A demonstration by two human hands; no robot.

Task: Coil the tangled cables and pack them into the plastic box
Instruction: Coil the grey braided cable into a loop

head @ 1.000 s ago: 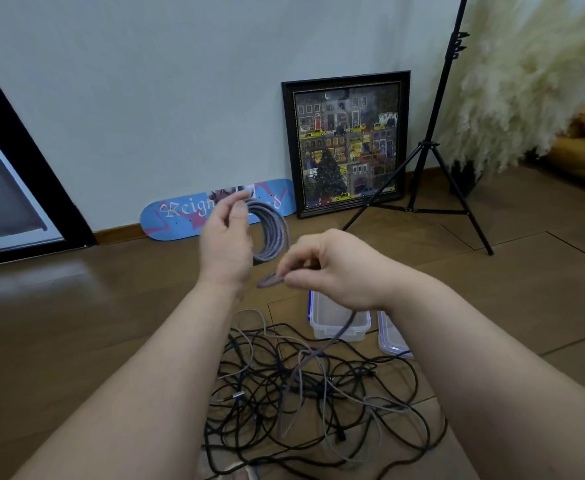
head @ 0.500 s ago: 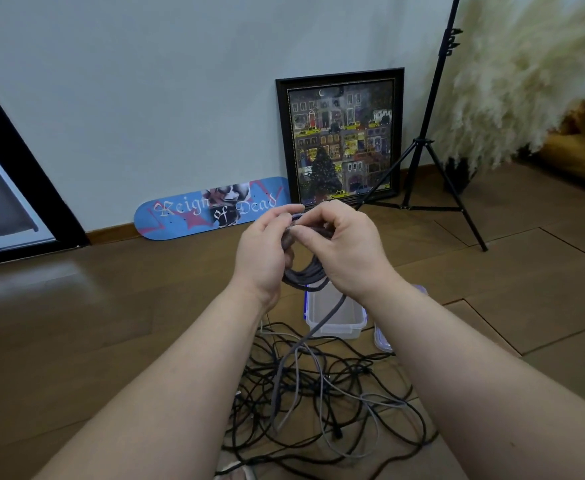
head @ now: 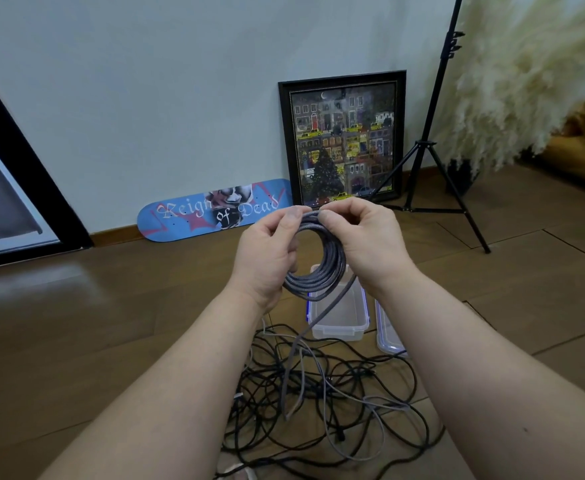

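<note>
A grey braided cable coil [head: 322,271] hangs in front of me, several loops wide. My left hand [head: 267,258] grips its left side and top. My right hand [head: 367,244] pinches the top of the coil beside the left fingers. The cable's loose tail [head: 296,351] drops from the coil to the floor. Below lies a tangle of black and grey cables [head: 322,403]. The clear plastic box [head: 339,322] stands open on the floor behind the tangle, partly hidden by the coil.
The box's lid [head: 388,334] lies right of the box. A skateboard deck [head: 215,211] and a framed picture [head: 344,140] lean on the wall. A black tripod [head: 436,143] and pampas grass [head: 526,81] stand at the right. Wooden floor all around.
My right hand brought another loop of cable up to the coil. Both hands now meet at the top of the coil, which hangs more open toward me.
</note>
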